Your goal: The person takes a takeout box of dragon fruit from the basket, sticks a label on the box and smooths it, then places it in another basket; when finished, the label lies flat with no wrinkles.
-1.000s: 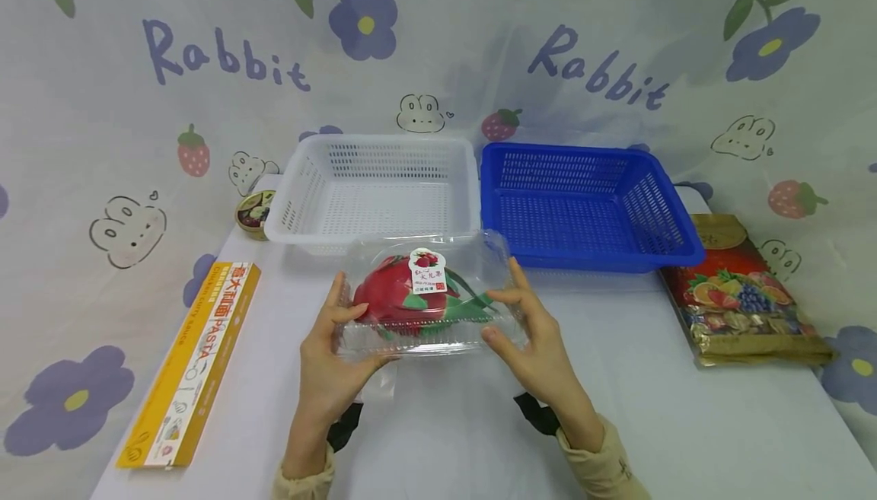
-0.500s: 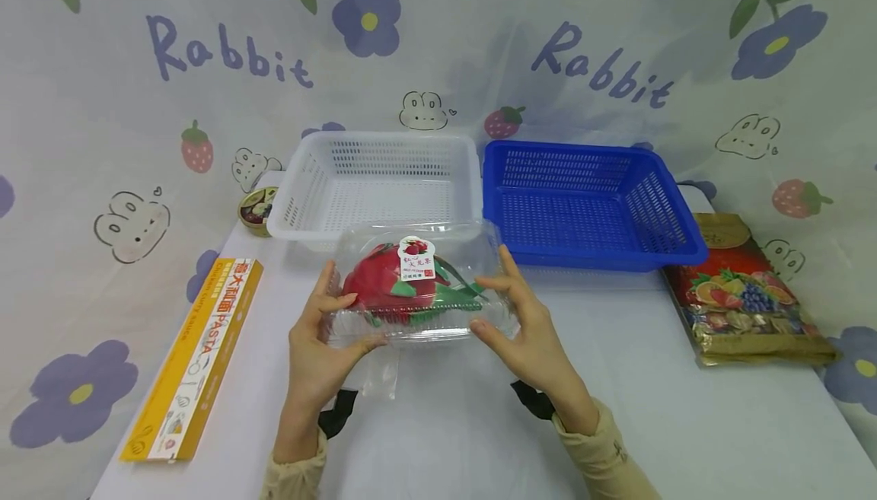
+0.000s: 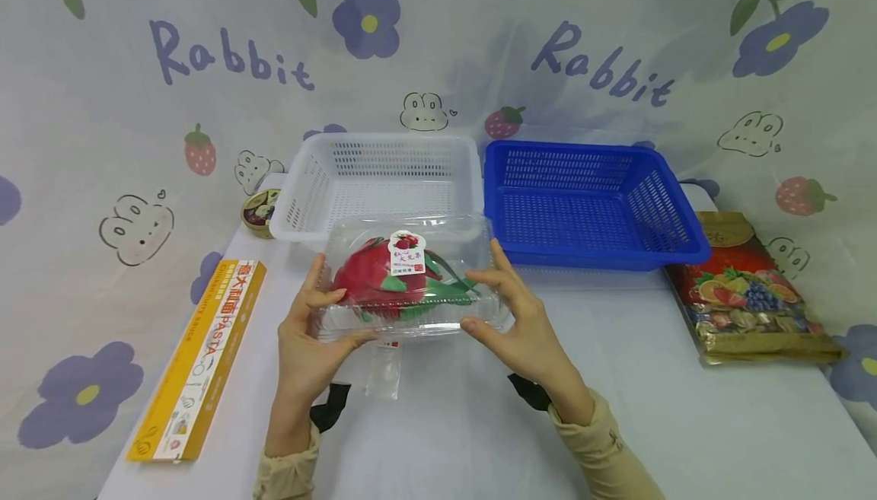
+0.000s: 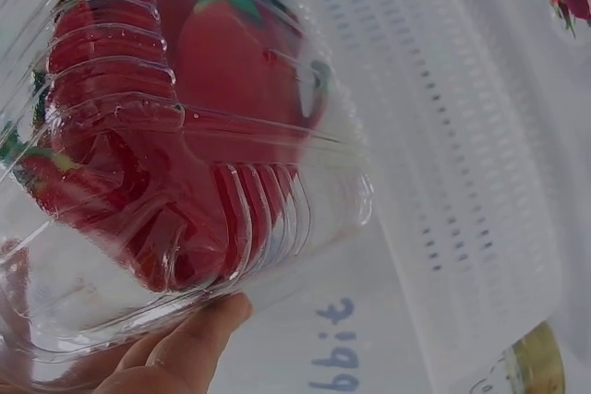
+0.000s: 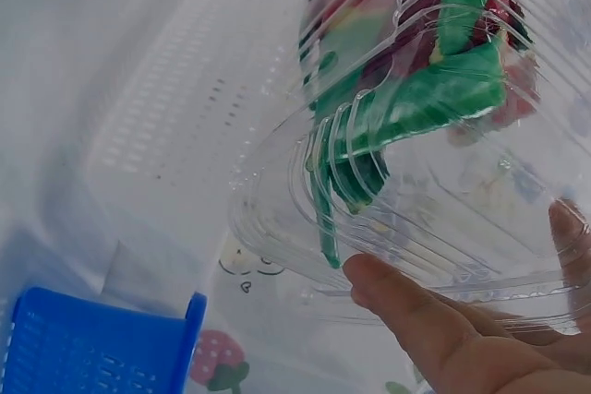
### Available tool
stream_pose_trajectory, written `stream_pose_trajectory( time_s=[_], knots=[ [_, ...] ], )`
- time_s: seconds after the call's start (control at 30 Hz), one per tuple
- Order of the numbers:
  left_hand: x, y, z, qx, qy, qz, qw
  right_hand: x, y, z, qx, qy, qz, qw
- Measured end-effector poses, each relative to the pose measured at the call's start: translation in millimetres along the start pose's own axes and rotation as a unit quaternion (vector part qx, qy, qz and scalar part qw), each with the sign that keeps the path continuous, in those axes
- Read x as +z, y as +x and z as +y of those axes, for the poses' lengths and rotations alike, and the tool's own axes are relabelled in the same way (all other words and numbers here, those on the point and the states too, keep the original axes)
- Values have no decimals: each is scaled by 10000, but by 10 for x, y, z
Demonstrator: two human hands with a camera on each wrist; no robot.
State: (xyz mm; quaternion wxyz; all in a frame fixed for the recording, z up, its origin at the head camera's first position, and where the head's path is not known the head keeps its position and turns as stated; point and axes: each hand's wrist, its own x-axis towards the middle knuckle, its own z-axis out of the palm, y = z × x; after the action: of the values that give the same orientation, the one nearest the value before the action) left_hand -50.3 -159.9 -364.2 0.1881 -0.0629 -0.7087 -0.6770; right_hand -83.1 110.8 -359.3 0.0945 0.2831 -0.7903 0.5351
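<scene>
A clear plastic clamshell box holds a red dragon fruit with green scales; a white label with a fruit picture is on its lid. My left hand grips the box's left end, thumb along the front edge. On the opposite end my right hand holds it the same way, thumb at the front corner. The box is raised over the table, its back edge overlapping the white basket in the head view. Up close, the left wrist view has the fruit's red end; the right wrist view has its green tips.
Behind the box stand a white basket and a blue basket. A yellow pasta box lies at left, with a small round tin behind it. At right a red and gold bag lies partly behind the blue basket.
Both hands have carried the box a little to the left and slightly farther back. A clear strip with a red mark shows more below its front edge.
</scene>
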Motion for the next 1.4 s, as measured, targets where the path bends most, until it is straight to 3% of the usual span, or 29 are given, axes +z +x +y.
stream_pose_trajectory(
  time_s=[0.23,0.67,0.93,1.4],
  knots=[
    [-62,78,-8,322,76,-39,9994,28,54,-21,-27,228,53,9997],
    [-192,184,-35,709,-236,-60,9972,110,131,-11,31,806,-78,9967],
    [-223,212,-39,650,-369,52,9972,150,166,-29,78,864,21,9962],
    [-234,339,-3,858,-261,59,9960,209,239,-48,103,942,293,9951]
  ],
)
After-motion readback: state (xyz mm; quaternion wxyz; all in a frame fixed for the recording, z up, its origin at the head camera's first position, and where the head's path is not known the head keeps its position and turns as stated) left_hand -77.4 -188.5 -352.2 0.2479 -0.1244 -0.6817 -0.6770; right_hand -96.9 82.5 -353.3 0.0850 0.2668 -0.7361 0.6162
